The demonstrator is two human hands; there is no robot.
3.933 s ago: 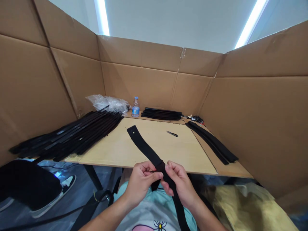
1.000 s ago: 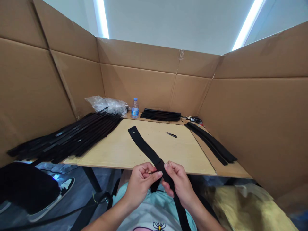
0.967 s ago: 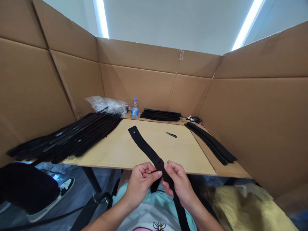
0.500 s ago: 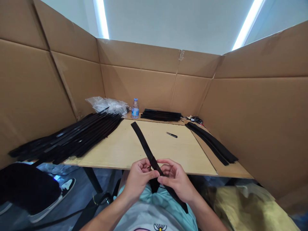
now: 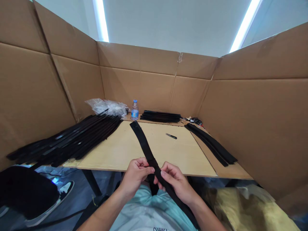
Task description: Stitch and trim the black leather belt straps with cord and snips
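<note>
**Black strap pinched between two hands over a pale board**

Folded corrugated cardboard walls, brown and creased, standing around three sides of a table. Pale wooden board on the tabletop, smooth and flat, with a strip of darker board along its right edge.

Containers at the back: plastic water bottle, upright, blue-labelled, with liquid inside; crumpled see-through plastic bag just left of it, contents impossible to tell.

Long pile of flat black straps at left, overlapping and slanted. Shorter, neat stack of black straps along the back wall. Curved row of black straps on the darker strip at right. Small tangle of dark bits in the far right corner, too small to tell. Small folding knife lying alone on the pale board, dark-handled, metal-tipped.

Black strap, woven and flat, its far end resting on the board, its lower length hanging past the table edge toward the lap. Left hand closed on it, fingers curled. Right hand also grasping it, just below the left, the two hands touching.
</note>
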